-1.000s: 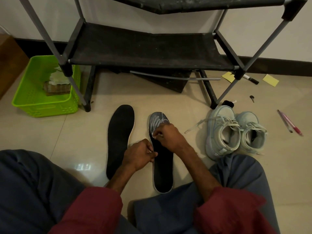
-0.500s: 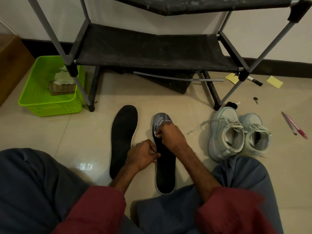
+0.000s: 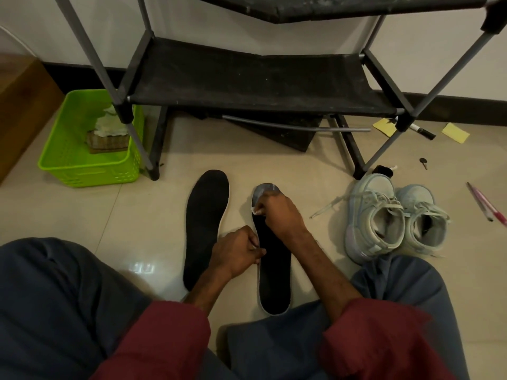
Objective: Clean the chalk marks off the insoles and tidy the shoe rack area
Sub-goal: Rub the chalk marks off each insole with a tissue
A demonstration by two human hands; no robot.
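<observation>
Two black insoles lie side by side on the tile floor in front of me. The left insole (image 3: 205,223) looks plain black. The right insole (image 3: 274,272) has grey-white chalk smears at its toe (image 3: 264,189). My right hand (image 3: 282,215) presses a small white wad (image 3: 256,211) against the toe's left edge; what the wad is, I cannot tell. My left hand (image 3: 236,253) pinches the left edge of the right insole near its middle.
A black shoe rack (image 3: 247,80) stands just beyond the insoles. A green basket (image 3: 82,163) with tissues sits at its left. A pair of pale blue sneakers (image 3: 375,218) is on the right. Pens (image 3: 485,204), yellow notes (image 3: 455,133), a marker (image 3: 424,132) and a key (image 3: 424,162) lie scattered.
My right hand has slid a little further up the toe of the right insole, covering more of the chalk. My left hand keeps its pinch on the edge.
</observation>
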